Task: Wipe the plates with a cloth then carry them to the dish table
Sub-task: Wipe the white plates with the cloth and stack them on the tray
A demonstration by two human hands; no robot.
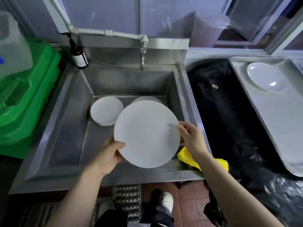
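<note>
Plate [146, 133] held over sink [68, 102], left hand [107, 154] and right hand [191, 138] pinching opposite rims, likely for inspection; yellow cloth [188, 157] lying beside, unused.

Steel sink [65, 128], two plates [106, 113] inside (white), yellow cloth [188, 157] on rim

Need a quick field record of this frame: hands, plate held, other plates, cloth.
left hand: grips the held plate's lower left rim
right hand: pinches its right rim
held plate: white, tilted, over the sink
plates in sink: small plate on the bottom; another mostly hidden behind the held one
cloth: yellow, on the sink's front right corner
tray: one white dish on it
</note>
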